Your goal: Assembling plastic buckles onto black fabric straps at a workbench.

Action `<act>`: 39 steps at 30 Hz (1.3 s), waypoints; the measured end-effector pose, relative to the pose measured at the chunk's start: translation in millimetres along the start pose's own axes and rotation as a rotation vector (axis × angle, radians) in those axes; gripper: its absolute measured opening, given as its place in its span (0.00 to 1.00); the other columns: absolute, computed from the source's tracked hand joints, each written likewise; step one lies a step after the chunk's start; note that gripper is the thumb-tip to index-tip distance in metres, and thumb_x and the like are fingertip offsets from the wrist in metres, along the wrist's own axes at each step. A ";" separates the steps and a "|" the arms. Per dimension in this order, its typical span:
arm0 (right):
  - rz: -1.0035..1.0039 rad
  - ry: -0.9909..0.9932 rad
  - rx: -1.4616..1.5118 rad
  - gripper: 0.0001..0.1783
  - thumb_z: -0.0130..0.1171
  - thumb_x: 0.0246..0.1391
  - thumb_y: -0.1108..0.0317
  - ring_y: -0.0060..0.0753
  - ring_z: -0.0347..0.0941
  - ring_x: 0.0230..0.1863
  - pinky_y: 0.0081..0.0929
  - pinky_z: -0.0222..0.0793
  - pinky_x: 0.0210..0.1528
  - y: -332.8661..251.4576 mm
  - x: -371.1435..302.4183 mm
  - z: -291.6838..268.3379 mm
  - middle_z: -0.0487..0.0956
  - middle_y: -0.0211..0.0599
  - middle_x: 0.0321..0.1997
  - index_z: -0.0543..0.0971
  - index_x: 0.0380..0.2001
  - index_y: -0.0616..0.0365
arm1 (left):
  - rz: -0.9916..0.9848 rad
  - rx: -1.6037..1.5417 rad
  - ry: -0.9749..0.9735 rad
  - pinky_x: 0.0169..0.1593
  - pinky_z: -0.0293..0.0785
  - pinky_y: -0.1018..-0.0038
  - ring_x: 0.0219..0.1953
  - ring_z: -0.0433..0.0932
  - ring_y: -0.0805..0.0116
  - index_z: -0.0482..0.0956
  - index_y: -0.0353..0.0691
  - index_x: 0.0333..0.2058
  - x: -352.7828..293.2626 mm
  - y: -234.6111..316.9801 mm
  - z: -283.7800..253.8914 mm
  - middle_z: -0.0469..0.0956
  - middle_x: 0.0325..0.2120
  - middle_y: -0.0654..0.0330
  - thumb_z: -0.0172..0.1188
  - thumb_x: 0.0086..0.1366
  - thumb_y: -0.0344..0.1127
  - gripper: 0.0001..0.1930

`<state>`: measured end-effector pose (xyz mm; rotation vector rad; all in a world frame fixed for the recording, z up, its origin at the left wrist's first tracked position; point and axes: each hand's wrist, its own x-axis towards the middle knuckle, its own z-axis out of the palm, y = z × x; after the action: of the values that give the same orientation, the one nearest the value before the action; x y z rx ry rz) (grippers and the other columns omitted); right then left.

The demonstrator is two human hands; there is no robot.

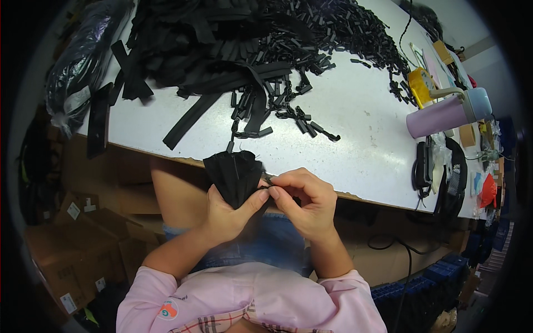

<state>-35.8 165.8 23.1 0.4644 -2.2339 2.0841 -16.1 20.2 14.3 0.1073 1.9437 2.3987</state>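
Observation:
Just in front of the table's near edge, my left hand (230, 213) is closed round a bundle of black fabric (236, 172), whose folded, fraying end points up toward the table. Beside it my right hand (308, 202) pinches thumb and finger together at the bundle's right edge, close to the left thumb. What lies between those right fingertips is small and dark, and I cannot make it out. Just above the bundle, small black cord pulls with plastic ends (300, 119) trail across the table. Loose black fabric strips (191, 122) lie to their left.
The white table (361, 133) carries a large heap of black strips and cord pulls at the back. At the right stand a lilac bottle (436, 116), a yellow object (420, 86) and a black pouch (425, 166). Cardboard boxes (72, 255) sit low on the left.

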 end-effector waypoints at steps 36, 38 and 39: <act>0.060 -0.136 0.231 0.08 0.52 0.43 0.81 0.19 0.70 0.26 0.12 0.68 0.25 11.9 3.0 3.6 0.71 0.36 0.31 0.75 0.30 0.65 | -0.041 0.209 -0.043 0.22 0.62 0.87 0.18 0.63 0.86 0.73 0.35 0.26 6.4 9.3 -14.0 0.69 0.15 0.68 0.57 0.48 0.23 0.05; 0.024 -0.143 0.197 0.08 0.52 0.43 0.81 0.18 0.70 0.24 0.11 0.67 0.25 13.3 3.9 1.5 0.71 0.35 0.29 0.75 0.30 0.65 | -0.090 0.224 -0.057 0.22 0.62 0.86 0.18 0.63 0.86 0.72 0.35 0.27 7.5 10.4 -13.0 0.68 0.14 0.69 0.58 0.48 0.23 0.06; 0.025 -0.144 0.198 0.08 0.52 0.43 0.81 0.18 0.70 0.24 0.11 0.67 0.25 11.3 5.6 -0.6 0.71 0.35 0.29 0.75 0.30 0.65 | -0.091 0.225 -0.056 0.22 0.62 0.86 0.18 0.63 0.86 0.72 0.35 0.27 7.5 9.6 -13.6 0.68 0.14 0.69 0.58 0.48 0.23 0.06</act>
<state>-44.1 165.9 13.6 0.6197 -2.1230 2.3688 -24.8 5.6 21.0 0.0924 2.1363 2.0925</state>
